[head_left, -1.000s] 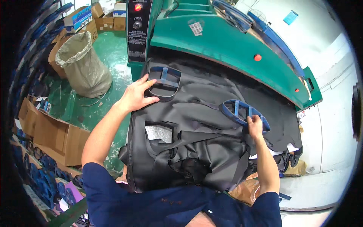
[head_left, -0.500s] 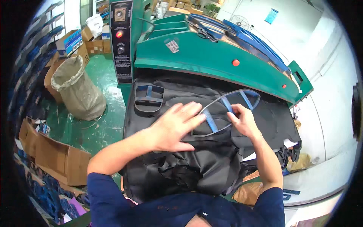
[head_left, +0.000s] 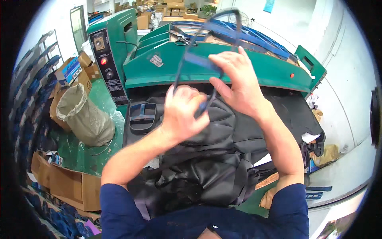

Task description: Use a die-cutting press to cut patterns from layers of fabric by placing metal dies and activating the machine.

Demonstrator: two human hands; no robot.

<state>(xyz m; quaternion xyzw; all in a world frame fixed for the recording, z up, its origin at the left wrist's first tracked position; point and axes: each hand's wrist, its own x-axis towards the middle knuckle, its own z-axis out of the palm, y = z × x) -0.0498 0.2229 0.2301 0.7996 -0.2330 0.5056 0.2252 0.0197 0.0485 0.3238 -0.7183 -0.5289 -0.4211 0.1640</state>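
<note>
- Green machine housing (head_left: 238, 67) spans the far side of the workplace; a black control panel (head_left: 108, 67) with a red lamp and a knob stands at its left end, and blue webbing straps (head_left: 254, 38) lie along its top
- Black fabric bag body (head_left: 223, 159) lies crumpled on the bed in front of the housing, reaching from the person's chest to the machine's edge; a black-and-blue handle patch (head_left: 142, 115) is sewn on its left part
- Woven sack (head_left: 85, 117), open-mouthed, stands on the green floor to the left of the bag; flattened cardboard boxes (head_left: 65, 185) lie nearer, at lower left
- Left hand (head_left: 184, 113) is raised above the bag, fingers curled shut around the lower run of a dark strap loop (head_left: 199, 59)
- Right hand (head_left: 234, 81) is raised just beside and slightly beyond the left, thumb and fingers closed on the same loop where its blue band crosses
- Strap loop rises from both hands, arches in front of the housing and appears to run down to the bag; its attachment point is hidden behind the hands
</note>
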